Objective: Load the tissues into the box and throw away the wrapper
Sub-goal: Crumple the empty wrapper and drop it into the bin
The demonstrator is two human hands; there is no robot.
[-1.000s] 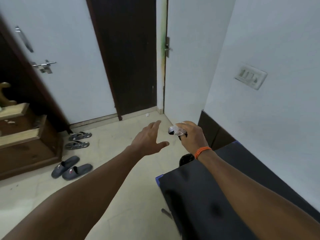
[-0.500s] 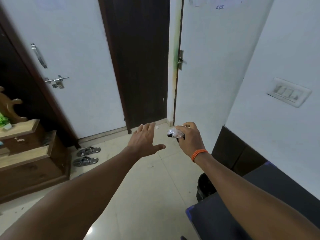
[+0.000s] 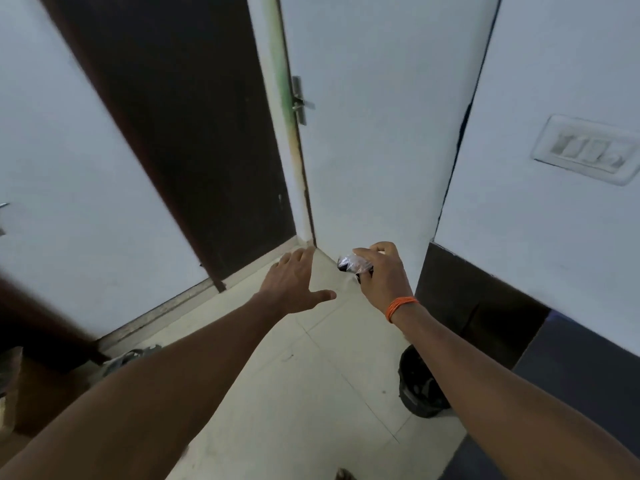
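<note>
Your arms were bare to the frame's edge, no sleeves showing. Your right hand (image 3: 382, 275) wore a thin orange thread band (image 3: 401, 307) at the wrist; your left hand (image 3: 294, 282) wore nothing.

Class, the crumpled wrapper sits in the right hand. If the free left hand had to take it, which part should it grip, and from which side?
Grip the clear crinkled end of the wrapper that sticks out left of the right hand. The open left hand should come from the left, since the right fingers cover the rest.
</note>
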